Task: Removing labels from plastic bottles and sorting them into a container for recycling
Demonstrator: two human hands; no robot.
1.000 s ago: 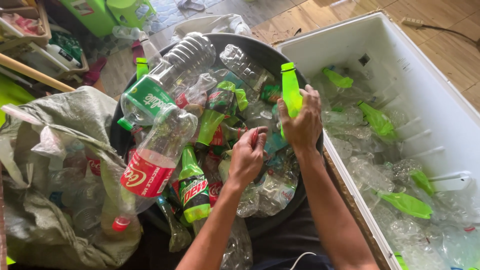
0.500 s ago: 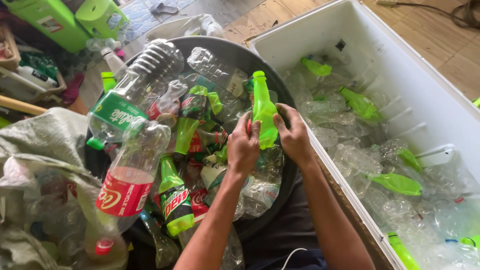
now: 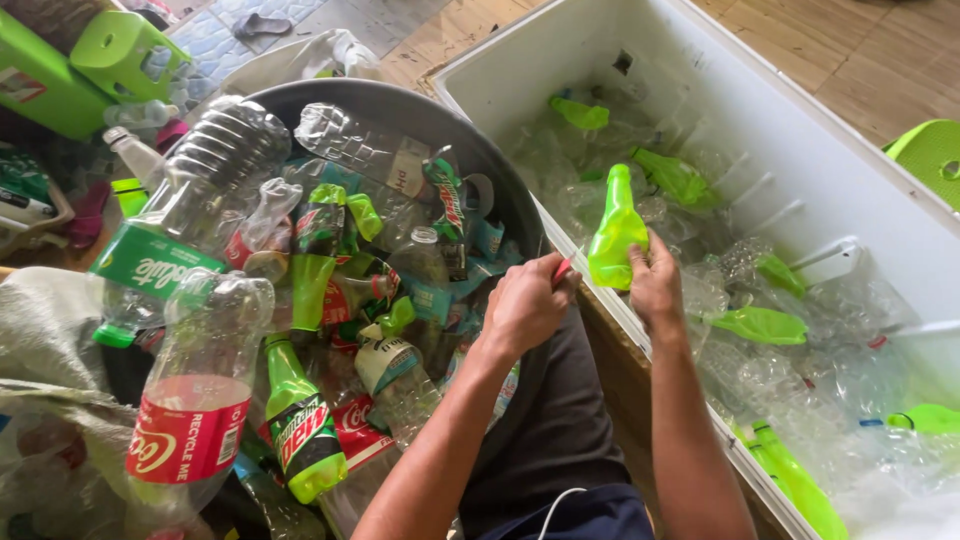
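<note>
My right hand (image 3: 655,285) grips a crushed green plastic bottle (image 3: 615,232) by its lower end, held upright over the near wall of the white box (image 3: 800,130). My left hand (image 3: 525,305) is closed around a small red thing (image 3: 563,268) whose tip touches the bottle's base; what it is I cannot tell. Beneath my left hand is the dark round tub (image 3: 440,125), heaped with mixed plastic bottles that still have labels.
The white box holds several clear and green flattened bottles (image 3: 760,325). Large clear bottles with a red label (image 3: 195,420) and a green label (image 3: 160,265) lie at the left over a grey sack (image 3: 50,340). Green plastic stools (image 3: 120,55) stand at the far left, with wooden floor (image 3: 870,60) beyond.
Both hands have carried the green bottle from above the tub rightward to the edge of the white box. My left hand, earlier on the bottle, now presses the red thing to its base.
</note>
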